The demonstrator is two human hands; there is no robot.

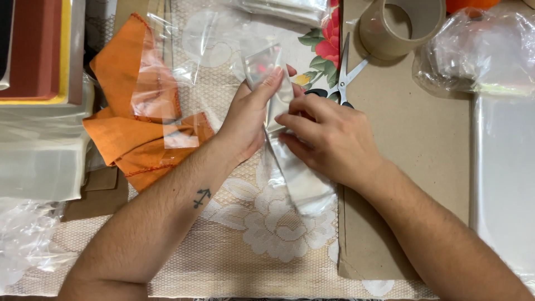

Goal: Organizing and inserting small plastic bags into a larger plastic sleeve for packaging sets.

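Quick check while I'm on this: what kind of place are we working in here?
Probably a home packing table, not a factory line. A lace tablecloth covers it, with scissors, a roll of brown tape and brown paper nearby. Both hands, left hand and right hand, hold a clear plastic bag.

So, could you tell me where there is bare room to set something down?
Free: brown paper between right hand and plastic sheet; lace cloth between the forearms. Crowded: orange cloth, scissors, tape roll.

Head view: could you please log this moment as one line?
left hand: holds clear plastic bag | right hand: pinches bag | scissors, tape roll beside
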